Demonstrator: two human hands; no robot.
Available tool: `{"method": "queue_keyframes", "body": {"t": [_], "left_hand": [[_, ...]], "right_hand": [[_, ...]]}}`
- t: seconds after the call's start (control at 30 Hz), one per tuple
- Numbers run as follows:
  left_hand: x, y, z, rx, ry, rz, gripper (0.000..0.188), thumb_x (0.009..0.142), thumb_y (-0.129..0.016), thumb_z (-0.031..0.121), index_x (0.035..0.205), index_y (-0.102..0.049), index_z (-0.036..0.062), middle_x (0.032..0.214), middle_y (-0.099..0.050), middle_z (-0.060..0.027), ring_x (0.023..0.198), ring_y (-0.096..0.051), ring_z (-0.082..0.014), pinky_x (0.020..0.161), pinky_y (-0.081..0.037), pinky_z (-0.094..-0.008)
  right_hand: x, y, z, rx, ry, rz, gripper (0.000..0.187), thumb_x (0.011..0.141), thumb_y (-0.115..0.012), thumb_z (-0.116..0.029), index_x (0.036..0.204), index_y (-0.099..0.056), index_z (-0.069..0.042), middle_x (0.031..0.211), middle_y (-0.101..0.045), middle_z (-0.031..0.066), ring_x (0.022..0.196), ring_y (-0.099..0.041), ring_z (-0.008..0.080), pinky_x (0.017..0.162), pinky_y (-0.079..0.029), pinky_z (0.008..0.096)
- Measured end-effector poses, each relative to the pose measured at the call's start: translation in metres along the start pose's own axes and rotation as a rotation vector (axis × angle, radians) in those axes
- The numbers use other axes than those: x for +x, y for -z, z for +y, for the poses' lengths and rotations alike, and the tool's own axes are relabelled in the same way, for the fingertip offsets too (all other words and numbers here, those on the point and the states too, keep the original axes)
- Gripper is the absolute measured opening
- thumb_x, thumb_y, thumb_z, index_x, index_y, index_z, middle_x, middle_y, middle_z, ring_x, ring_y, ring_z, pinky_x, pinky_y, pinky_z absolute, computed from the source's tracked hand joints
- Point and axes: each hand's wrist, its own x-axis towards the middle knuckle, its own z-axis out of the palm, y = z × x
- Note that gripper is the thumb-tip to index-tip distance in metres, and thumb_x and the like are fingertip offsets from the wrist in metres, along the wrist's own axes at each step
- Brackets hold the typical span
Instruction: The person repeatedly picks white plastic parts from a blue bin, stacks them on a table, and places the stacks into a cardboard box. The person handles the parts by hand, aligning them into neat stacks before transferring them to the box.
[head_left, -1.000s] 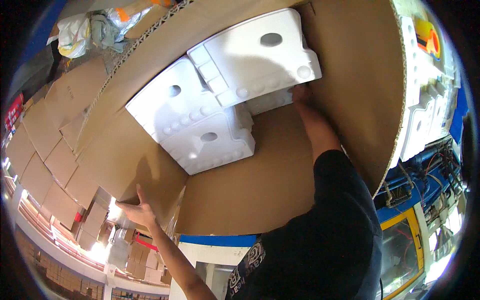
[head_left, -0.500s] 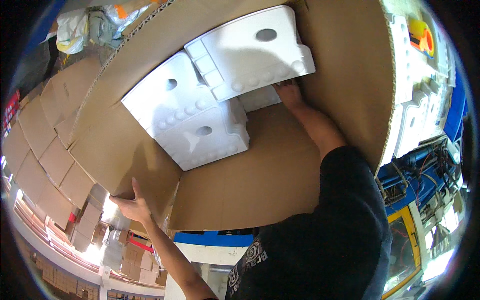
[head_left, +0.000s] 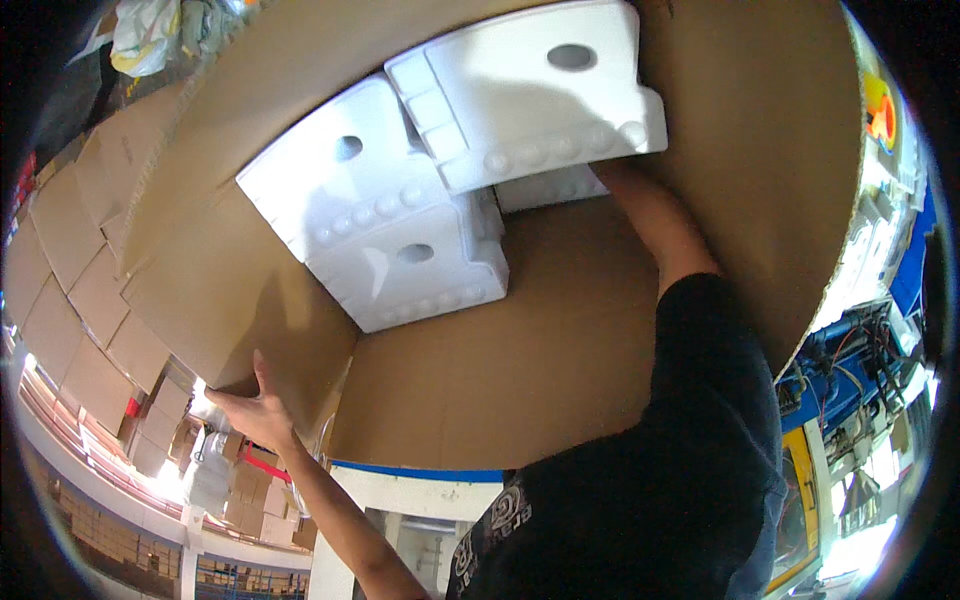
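A large open cardboard box [head_left: 480, 380] fills the middle of the view. Inside, several white foam packing blocks are stacked toward its far side: an upper right one [head_left: 530, 95], a left one [head_left: 345, 165] and a lower one [head_left: 410, 265]. Part of another foam block [head_left: 550, 187] shows beneath the upper right one. At the box's left rim, my left hand [head_left: 252, 412] grips the cardboard edge, thumb up on the inner side. My right hand [head_left: 622, 180] reaches in under the upper right block's lower edge; its fingers are hidden there.
Flattened cardboard [head_left: 70, 240] lies to the left, with plastic bags [head_left: 145, 35] beyond. On the right, outside the box wall, are an orange tape dispenser [head_left: 880, 110], white foam pieces and blue machinery with wiring [head_left: 850, 350]. Stacked cartons [head_left: 255, 495] stand at lower left.
My right hand has gone farther under the upper right block, so its fingers no longer show. The box's right wall appears farther right. My left hand keeps its grip on the rim.
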Motion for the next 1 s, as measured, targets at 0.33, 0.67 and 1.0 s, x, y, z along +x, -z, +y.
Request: {"method": "queue_keyframes", "body": {"t": [0.33, 0.67, 1.0], "left_hand": [[0.001, -0.001, -0.003, -0.018, -0.111, 0.032, 0.080, 0.070, -0.077, 0.050, 0.120, -0.045, -0.0037, 0.104, -0.063, -0.0236, 0.093, -0.063, -0.0376, 0.076, -0.050, -0.0432], [0.002, -0.005, -0.009, 0.056, -0.111, 0.056, 0.072, 0.072, -0.076, 0.049, 0.114, -0.048, -0.0031, 0.100, -0.065, -0.0227, 0.089, -0.063, -0.0403, 0.071, -0.050, -0.0458], [-0.001, -0.001, -0.008, -0.050, -0.100, -0.040, 0.081, 0.077, -0.073, 0.049, 0.125, -0.041, -0.0085, 0.113, -0.059, -0.0274, 0.098, -0.061, -0.0390, 0.083, -0.049, -0.0448]], "right_hand": [[-0.009, -0.004, 0.010, 0.047, 0.017, 0.046, 0.038, 0.091, -0.045, -0.029, 0.118, -0.058, -0.005, 0.124, -0.056, 0.0160, 0.115, -0.052, 0.0332, 0.099, -0.040, 0.0447], [-0.081, -0.065, -0.086, 0.148, 0.248, -0.239, 0.038, 0.091, -0.047, -0.029, 0.116, -0.059, -0.003, 0.122, -0.057, 0.0181, 0.112, -0.055, 0.0334, 0.095, -0.043, 0.0440], [-0.113, -0.099, -0.142, 0.468, 0.186, -0.309, 0.039, 0.091, -0.045, -0.028, 0.119, -0.057, -0.003, 0.125, -0.055, 0.0193, 0.114, -0.053, 0.0342, 0.097, -0.042, 0.0437]]}}
